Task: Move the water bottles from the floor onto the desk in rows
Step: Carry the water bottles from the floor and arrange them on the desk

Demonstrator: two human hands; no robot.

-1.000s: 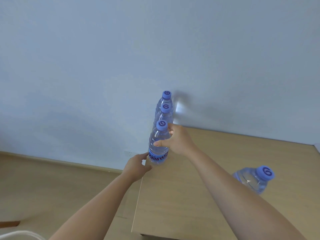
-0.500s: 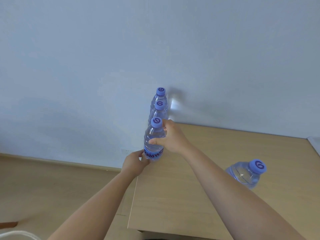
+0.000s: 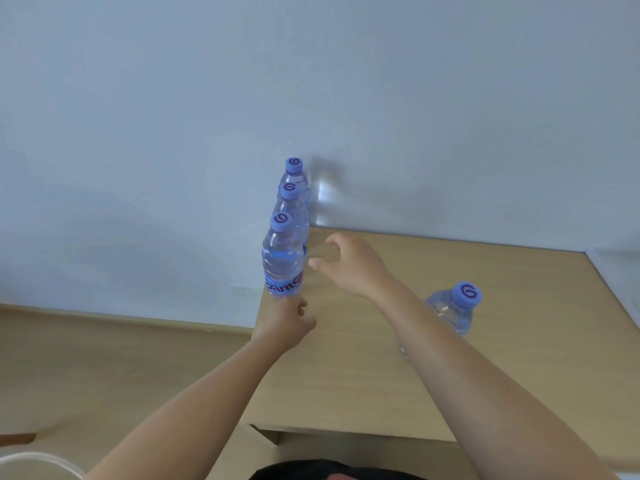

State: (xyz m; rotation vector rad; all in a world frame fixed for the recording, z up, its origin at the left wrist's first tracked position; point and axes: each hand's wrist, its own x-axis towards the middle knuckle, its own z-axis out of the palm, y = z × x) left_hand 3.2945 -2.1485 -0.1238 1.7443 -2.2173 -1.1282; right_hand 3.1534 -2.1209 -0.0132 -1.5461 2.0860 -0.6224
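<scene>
Three water bottles stand upright in a file along the left edge of the desk (image 3: 450, 358), running from near to far toward the wall: the nearest bottle (image 3: 282, 261), the middle bottle (image 3: 292, 211) just behind it, and the far bottle (image 3: 297, 174) close to the wall (image 3: 311, 81); the tight spacing and straight line look like the start of a row, kept at the edge so that more rows can fill the desk to the right. A fourth bottle (image 3: 453, 306) stands well apart, on the right part of the desk, outside the file; it probably waits to begin or join another row.

The right hand (image 3: 349, 265) hovers just right of the nearest bottle, fingers spread and relaxed, holding nothing and not touching it; the left hand (image 3: 285, 318) lies at the foot of that bottle, fingers loosely curled, and whether it touches the base I cannot tell, since the hand covers it.

Much is hidden: the bottles overlap, so the lower parts of the middle and far ones are out of sight; the right forearm cuts off the lower part of the fourth bottle; the floor (image 3: 104, 358) shows at left, but no bottles on it are in view, so how many are left to move cannot be judged.
</scene>
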